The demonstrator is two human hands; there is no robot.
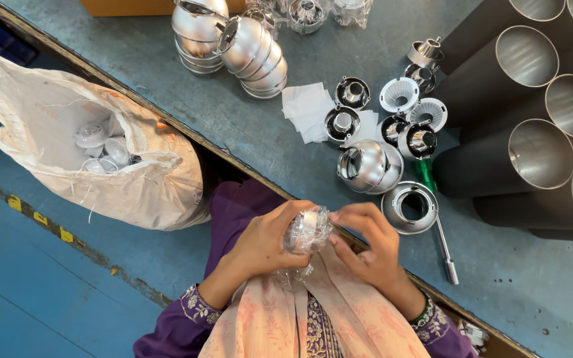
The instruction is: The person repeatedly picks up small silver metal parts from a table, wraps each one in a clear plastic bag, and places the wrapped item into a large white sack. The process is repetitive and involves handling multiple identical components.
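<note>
- A small chrome reflector in clear plastic wrap [307,230] is gripped by the left hand [266,240], just off the worktop [233,113] edge.
- The wrap is pinched by the right hand [368,240] fingertips.
- It is judged light, slippery, easily marked; best held by the rim.

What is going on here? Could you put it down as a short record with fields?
Left hand: left hand grips a small shiny part in clear plastic wrap
Right hand: right hand pinches the wrap
Bench: grey table with chrome reflector cups, a metal ring, a green-handled tool, white paper squares
Right side: dark metal tubes
Floor: open sack of wrapped parts
</note>
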